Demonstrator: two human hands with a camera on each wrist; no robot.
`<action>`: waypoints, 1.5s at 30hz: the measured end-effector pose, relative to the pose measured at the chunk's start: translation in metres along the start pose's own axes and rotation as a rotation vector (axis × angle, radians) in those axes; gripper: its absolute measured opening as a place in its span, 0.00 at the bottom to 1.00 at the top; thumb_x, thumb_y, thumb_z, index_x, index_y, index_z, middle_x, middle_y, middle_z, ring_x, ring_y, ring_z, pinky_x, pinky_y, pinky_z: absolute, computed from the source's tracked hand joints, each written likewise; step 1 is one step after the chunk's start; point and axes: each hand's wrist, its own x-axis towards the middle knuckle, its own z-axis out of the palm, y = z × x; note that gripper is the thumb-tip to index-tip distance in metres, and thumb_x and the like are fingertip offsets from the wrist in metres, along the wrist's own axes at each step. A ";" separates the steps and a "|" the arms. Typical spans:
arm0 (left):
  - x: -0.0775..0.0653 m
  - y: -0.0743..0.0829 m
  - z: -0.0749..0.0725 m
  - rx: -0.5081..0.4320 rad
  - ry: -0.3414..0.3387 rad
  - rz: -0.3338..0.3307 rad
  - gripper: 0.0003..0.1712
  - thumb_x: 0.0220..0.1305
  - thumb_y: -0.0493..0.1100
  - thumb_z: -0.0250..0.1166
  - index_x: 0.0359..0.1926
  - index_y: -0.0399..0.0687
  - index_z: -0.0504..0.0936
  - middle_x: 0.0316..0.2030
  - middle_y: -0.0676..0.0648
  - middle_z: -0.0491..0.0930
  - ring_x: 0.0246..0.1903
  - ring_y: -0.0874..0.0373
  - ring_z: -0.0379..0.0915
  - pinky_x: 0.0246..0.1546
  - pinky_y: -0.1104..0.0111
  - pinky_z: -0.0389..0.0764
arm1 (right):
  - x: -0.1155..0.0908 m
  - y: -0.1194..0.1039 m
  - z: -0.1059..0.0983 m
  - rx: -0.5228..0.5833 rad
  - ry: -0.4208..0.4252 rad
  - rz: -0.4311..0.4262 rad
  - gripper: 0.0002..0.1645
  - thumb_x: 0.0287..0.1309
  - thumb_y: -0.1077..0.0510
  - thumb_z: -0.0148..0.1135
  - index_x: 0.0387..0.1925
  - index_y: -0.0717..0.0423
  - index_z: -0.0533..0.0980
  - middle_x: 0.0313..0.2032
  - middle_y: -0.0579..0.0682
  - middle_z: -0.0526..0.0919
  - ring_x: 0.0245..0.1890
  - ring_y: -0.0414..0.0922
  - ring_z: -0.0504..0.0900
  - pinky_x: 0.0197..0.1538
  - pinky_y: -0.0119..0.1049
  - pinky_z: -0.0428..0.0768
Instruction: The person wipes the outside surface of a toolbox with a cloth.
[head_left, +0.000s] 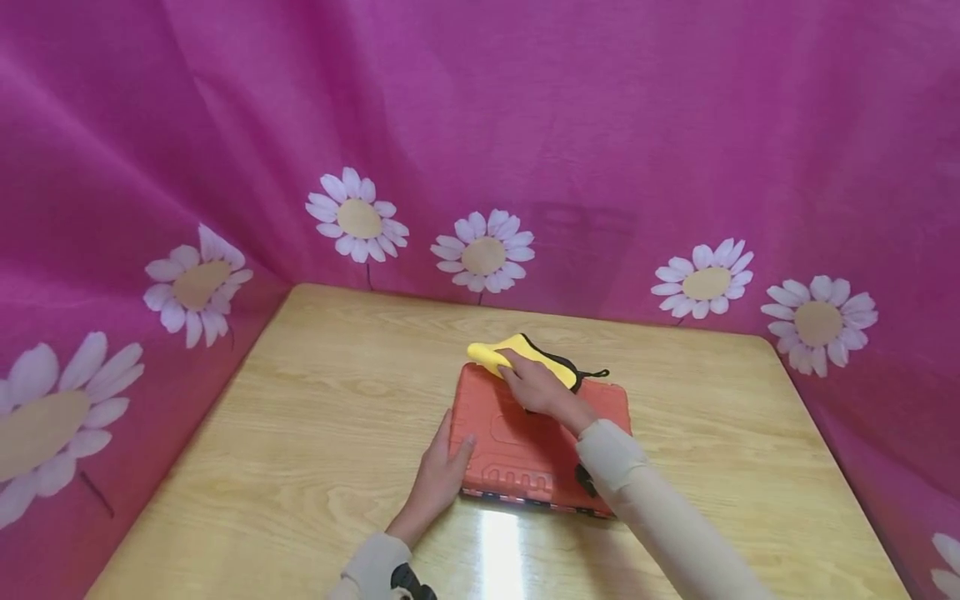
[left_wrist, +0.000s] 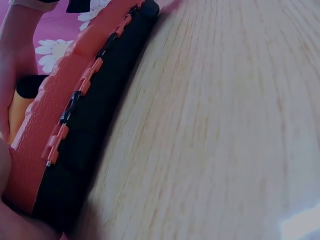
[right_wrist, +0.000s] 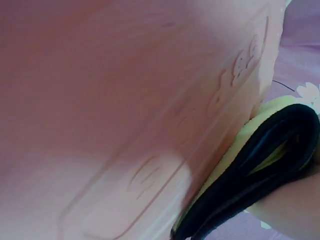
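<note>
Yellow cloth (head_left: 540, 356) is gripped by the right fingers (head_left: 513, 359), the red case (head_left: 513, 433) beneath them, long axis crosswise, left fingers (head_left: 442, 435) holding its left end.

Holds the right hand (head_left: 534, 383) curled, ahead and to the right of the left hand (head_left: 441, 468), with left thumb (head_left: 463, 455) extended.

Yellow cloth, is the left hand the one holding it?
No, the right hand holds the cloth, while the left hand holds the red case by its side.
</note>
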 end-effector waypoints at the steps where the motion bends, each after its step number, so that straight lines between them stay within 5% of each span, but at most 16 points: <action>1: 0.001 0.001 0.000 0.004 -0.004 0.002 0.39 0.77 0.48 0.53 0.79 0.43 0.47 0.75 0.40 0.55 0.74 0.43 0.48 0.70 0.44 0.53 | 0.001 0.000 0.000 -0.008 -0.005 0.000 0.24 0.78 0.55 0.45 0.70 0.56 0.67 0.37 0.51 0.78 0.28 0.44 0.74 0.40 0.43 0.75; 11: 0.000 0.002 0.005 0.003 -0.035 0.039 0.37 0.79 0.47 0.50 0.79 0.39 0.46 0.75 0.38 0.53 0.74 0.42 0.46 0.71 0.45 0.51 | 0.012 0.000 0.003 -0.149 -0.038 -0.075 0.19 0.76 0.59 0.48 0.61 0.62 0.72 0.36 0.50 0.78 0.38 0.48 0.75 0.44 0.47 0.74; 19: 0.001 0.003 0.005 0.014 -0.042 0.050 0.36 0.79 0.46 0.49 0.79 0.42 0.46 0.75 0.40 0.54 0.74 0.44 0.47 0.71 0.47 0.52 | 0.012 0.007 -0.001 -0.084 -0.048 -0.061 0.15 0.77 0.59 0.46 0.56 0.63 0.70 0.26 0.49 0.71 0.25 0.43 0.70 0.34 0.40 0.73; 37: 0.002 0.001 0.001 0.041 -0.025 0.040 0.36 0.80 0.46 0.47 0.79 0.38 0.45 0.76 0.38 0.52 0.74 0.43 0.45 0.72 0.47 0.50 | 0.008 0.025 -0.010 -0.073 -0.052 0.019 0.15 0.78 0.58 0.43 0.59 0.60 0.67 0.27 0.51 0.71 0.21 0.44 0.70 0.28 0.38 0.72; 45: 0.002 -0.001 -0.003 0.045 -0.018 0.028 0.36 0.80 0.47 0.46 0.79 0.40 0.44 0.76 0.39 0.50 0.75 0.44 0.43 0.72 0.48 0.48 | 0.004 0.037 -0.013 -0.162 -0.064 0.002 0.16 0.78 0.58 0.44 0.59 0.62 0.66 0.25 0.51 0.71 0.19 0.44 0.71 0.27 0.38 0.72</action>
